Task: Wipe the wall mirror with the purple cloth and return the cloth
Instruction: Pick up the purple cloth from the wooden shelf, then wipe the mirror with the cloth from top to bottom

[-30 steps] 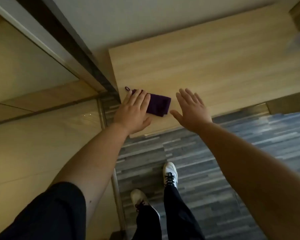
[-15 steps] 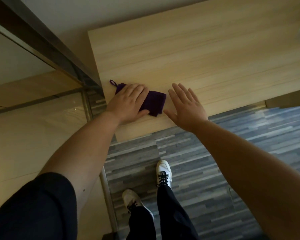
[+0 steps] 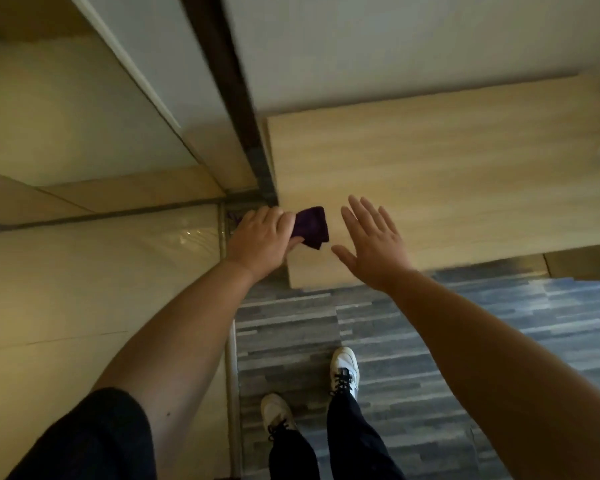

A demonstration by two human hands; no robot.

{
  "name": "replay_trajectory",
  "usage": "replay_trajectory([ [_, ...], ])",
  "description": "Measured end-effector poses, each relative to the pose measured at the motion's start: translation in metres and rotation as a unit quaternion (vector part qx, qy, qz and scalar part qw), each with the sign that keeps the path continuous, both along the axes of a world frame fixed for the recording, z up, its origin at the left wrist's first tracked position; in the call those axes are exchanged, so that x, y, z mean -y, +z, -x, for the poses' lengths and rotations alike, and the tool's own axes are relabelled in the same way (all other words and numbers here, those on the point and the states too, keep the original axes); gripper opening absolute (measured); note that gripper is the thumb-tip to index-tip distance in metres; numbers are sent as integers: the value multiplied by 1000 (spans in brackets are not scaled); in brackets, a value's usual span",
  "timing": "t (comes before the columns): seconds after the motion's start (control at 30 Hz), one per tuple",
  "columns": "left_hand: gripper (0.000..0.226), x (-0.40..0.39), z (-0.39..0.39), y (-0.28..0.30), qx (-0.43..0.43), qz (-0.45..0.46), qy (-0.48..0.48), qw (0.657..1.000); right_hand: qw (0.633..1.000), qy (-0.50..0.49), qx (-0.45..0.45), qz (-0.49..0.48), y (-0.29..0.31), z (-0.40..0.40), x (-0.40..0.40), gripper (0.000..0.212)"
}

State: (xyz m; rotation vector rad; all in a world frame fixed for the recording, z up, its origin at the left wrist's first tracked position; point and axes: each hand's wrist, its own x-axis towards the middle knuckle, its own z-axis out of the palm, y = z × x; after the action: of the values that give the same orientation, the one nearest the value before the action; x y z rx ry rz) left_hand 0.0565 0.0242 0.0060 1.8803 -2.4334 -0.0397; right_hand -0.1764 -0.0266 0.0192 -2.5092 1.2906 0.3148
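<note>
The purple cloth (image 3: 311,226), folded small, sits at the near left corner of a light wooden tabletop (image 3: 447,174). My left hand (image 3: 262,237) is closed around its left part, thumb under it, so only the right end of the cloth shows. My right hand (image 3: 374,242) hovers flat and spread over the table just right of the cloth, apart from it and holding nothing. The wall mirror (image 3: 94,209) fills the left side of the view, edged by a dark metal frame (image 3: 238,98); it reflects beige walls and floor.
A pale wall (image 3: 395,46) runs behind the table. Grey striped carpet (image 3: 465,323) covers the floor below, where my two white shoes (image 3: 343,372) stand. The mirror's lower metal edge (image 3: 230,375) runs down beside my left arm.
My left hand went from lying flat on the cloth to gripping it, bunching it at the table's left corner. The view swung left, showing more mirror. My right hand stayed spread beside it.
</note>
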Motion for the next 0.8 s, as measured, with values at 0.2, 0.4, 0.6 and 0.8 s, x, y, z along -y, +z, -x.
replay_trajectory([
  [0.2,39,-58,-99,138,42,92,99,990,994,76,71,32,124,-98,-30,75],
  [0.4,37,-107,-225,311,101,223,204,948,964,154,149,158,279,-229,-47,73],
  [0.6,41,-165,-328,468,185,340,244,889,903,218,224,296,440,-348,-64,74],
  [0.8,41,-191,-397,584,254,436,266,821,849,236,258,397,557,-434,-65,74],
])
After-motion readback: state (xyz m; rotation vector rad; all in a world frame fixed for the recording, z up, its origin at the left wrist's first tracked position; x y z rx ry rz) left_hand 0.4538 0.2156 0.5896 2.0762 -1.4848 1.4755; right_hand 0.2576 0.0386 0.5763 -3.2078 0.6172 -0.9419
